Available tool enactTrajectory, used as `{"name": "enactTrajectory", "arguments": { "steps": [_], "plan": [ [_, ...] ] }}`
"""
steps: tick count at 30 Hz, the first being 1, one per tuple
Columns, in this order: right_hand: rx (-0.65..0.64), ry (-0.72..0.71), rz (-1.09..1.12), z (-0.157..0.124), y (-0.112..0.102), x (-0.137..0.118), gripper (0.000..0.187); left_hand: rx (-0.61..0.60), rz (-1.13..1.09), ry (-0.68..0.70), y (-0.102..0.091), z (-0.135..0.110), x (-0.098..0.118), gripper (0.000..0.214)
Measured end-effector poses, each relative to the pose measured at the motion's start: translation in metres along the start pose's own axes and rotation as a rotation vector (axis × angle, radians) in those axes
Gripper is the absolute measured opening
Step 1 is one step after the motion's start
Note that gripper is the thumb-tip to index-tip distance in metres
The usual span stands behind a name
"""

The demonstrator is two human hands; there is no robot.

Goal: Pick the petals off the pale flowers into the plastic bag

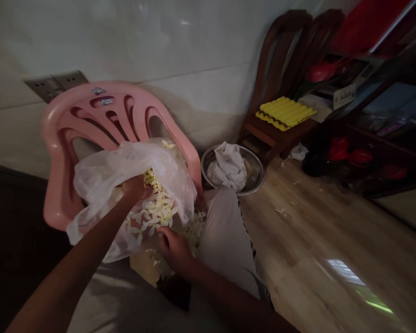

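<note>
A thin white plastic bag (100,171) lies open on the seat of a pink plastic chair (121,90). Many small white flowers with yellow centres (159,208) spill toward its mouth. My left hand (137,187) reaches into the bag among the flowers, its fingers mostly hidden. Just below the bag's near edge, my right hand (175,249) is closed, thumb and forefinger touching the lowest flowers. What it holds, if anything, cannot be made out. More pale flowers or petals (194,229) lie between the chair and my right knee.
A metal basin (260,180) holding a crumpled pale bag (229,166) stands right of the pink chair. Behind it, yellow egg trays (286,112) rest on a wooden chair (263,134). A wall socket (55,84) is at left. Scraps dot the wooden floor (315,222).
</note>
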State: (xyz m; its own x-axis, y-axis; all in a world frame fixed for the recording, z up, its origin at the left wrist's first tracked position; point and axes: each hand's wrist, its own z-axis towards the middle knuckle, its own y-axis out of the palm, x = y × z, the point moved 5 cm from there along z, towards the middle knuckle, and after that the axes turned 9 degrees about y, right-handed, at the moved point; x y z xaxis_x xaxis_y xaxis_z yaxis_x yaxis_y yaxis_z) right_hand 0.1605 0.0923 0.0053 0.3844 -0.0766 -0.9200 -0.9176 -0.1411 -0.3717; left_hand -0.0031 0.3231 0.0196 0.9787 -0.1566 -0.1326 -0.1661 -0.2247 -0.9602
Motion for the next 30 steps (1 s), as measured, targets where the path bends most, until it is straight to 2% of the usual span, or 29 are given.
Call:
{"name": "enactTrajectory", "arguments": {
  "steps": [4, 11, 16, 21, 23, 25, 27, 30],
  "plan": [
    [0.019, -0.014, -0.028, 0.0, 0.0, 0.003, 0.031, 0.084, 0.121, -0.007, -0.007, -0.015, 0.012, 0.044],
    [0.053, -0.04, -0.119, -0.001, -0.003, 0.01, 0.03, 0.259, 0.108, 0.111, -0.027, -0.058, 0.024, 0.032],
    [0.082, -0.026, -0.19, 0.006, 0.001, 0.017, 0.024, 0.351, 0.035, 0.127, -0.044, -0.097, 0.01, 0.026],
    [0.028, -0.086, -0.189, 0.012, 0.01, 0.008, 0.017, 0.581, -0.45, 0.277, -0.058, -0.154, -0.008, 0.02],
    [0.016, -0.134, -0.143, 0.01, 0.012, 0.0, 0.017, 0.616, -0.675, 0.308, -0.056, -0.182, -0.009, 0.023],
    [-0.006, -0.182, -0.079, 0.006, 0.012, -0.008, 0.018, 0.628, -0.865, 0.278, -0.05, -0.209, -0.006, 0.03],
    [-0.033, -0.22, -0.003, 0.002, 0.012, -0.015, 0.02, 0.651, -1.056, 0.183, -0.039, -0.233, -0.003, 0.042],
    [-0.071, -0.24, 0.091, -0.004, 0.007, -0.019, 0.024, 0.584, -1.331, 0.025, -0.011, -0.257, 0.008, 0.063]
  ]
}}
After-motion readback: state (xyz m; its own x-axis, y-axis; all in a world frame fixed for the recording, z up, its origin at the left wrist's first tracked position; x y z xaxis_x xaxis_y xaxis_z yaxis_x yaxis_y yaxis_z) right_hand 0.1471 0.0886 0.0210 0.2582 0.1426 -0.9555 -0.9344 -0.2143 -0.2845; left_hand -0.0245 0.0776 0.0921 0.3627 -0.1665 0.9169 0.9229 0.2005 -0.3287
